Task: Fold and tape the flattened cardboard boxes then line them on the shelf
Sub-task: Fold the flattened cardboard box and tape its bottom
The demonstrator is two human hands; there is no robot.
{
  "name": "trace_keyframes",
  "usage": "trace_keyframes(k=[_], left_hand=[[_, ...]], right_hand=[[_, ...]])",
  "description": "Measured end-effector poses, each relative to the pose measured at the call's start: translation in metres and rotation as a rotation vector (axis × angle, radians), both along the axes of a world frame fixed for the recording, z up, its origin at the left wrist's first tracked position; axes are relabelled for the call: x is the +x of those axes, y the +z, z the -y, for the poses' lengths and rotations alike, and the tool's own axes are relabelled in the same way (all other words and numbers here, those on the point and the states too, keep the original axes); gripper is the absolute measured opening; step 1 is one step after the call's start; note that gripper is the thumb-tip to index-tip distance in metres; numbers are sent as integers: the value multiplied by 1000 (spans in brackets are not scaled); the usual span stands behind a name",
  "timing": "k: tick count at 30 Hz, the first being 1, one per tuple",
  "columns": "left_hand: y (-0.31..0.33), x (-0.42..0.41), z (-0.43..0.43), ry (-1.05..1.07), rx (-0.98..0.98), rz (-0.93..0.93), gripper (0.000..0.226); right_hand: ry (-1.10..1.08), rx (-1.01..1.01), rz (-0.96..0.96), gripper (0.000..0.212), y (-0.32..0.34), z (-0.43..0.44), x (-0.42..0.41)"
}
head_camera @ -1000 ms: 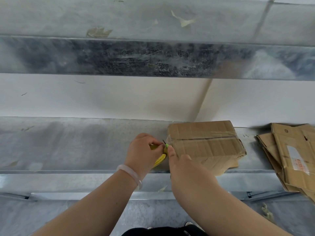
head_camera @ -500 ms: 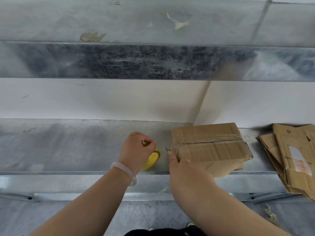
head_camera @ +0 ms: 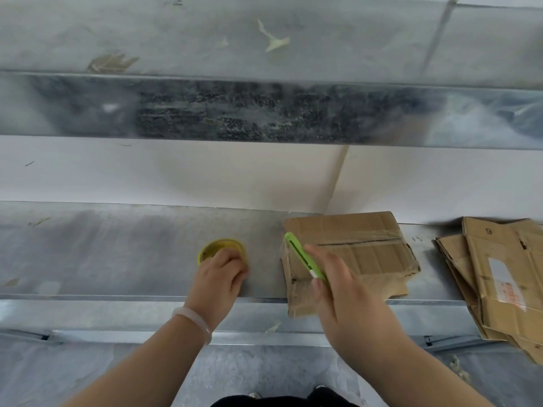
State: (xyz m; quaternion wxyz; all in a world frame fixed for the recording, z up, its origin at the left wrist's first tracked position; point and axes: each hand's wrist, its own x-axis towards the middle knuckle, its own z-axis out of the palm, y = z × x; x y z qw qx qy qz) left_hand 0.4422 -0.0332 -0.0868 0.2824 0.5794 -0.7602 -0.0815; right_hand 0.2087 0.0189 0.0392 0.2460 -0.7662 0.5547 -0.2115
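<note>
The brown, taped-up cardboard box (head_camera: 361,248) sits on the grey metal shelf (head_camera: 117,254) at the right centre of the frame, and its near flaps hang over the shelf's front edge. The right hand (head_camera: 346,298) is above the box's left end, its fingers curled and pinching a slim bright-green plastic utility knife (head_camera: 301,255). The knife's far tip points up and left across the box's left corner; whether it touches the cardboard cannot be told. Left of the box and apart from it, the left hand (head_camera: 219,276) lies on a yellow round roll of tape (head_camera: 223,246) that lies flat on the shelf, with the fingers curled over its near rim. Half a second earlier the roll was tilted on edge in that hand, just beside the box's left end, and only the tip of the knife showed past the right hand. Now the roll is farther left and flat, and the knife shows most of its length. The left hand hides the near half of the roll, and the right palm hides the butt of the knife. The right hand is blurred and no blade can be made out. A stack of flattened brown cardboard sheets (head_camera: 499,277) at the right edge of the frame is cut off.
</note>
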Motion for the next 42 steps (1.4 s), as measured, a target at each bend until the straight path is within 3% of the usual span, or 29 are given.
trace_keyframes(k=[4, 9, 11, 13, 17, 19, 23, 25, 28, 30, 34, 37, 40, 42], left_hand=[[-13, 3, -11, -59, 72, 47, 24], [-7, 2, -12, -46, 105, 107, 23], [-4, 0, -16, -17, 117, 110, 23], [-1, -5, -18, 7, 125, 142, 24], [5, -16, -24, 86, 103, 171, 28], [11, -28, -29, 198, 77, 69, 30], [57, -76, -29, 456, 121, -411, 26], [77, -98, -25, 468, 190, -571, 31], [87, -123, -16, 486, 339, -802, 37], [85, -137, -13, 505, 431, -858, 44], [86, -153, -1, 593, 494, -821, 55], [94, -156, 17, 649, 625, -662, 94], [99, -164, 27, 726, 648, -464, 96], [101, -170, 26, 731, 609, -336, 92]], right_hand=[[-24, -161, 84, 39, 4, 2, -33], [-280, -367, 245, 34, -15, 8, -113], [-436, -295, 218, 33, -31, 12, -143], [-538, -140, 70, 29, -55, 24, -166], [-477, 158, -193, 35, -92, 52, -189], [-409, 224, -336, 37, -98, 62, -193], [-322, 185, -480, 39, -97, 72, -197], [-348, 164, -373, 42, -85, 74, -193], [-435, 187, 127, 39, -43, 69, -165], [-407, 283, 321, 41, -18, 65, -138], [-380, 456, 367, 55, -3, 72, -110], [-433, 509, 360, 61, -2, 87, -107], [-573, 587, 406, 81, -9, 98, -100], [-579, 563, 342, 82, -15, 99, -98]])
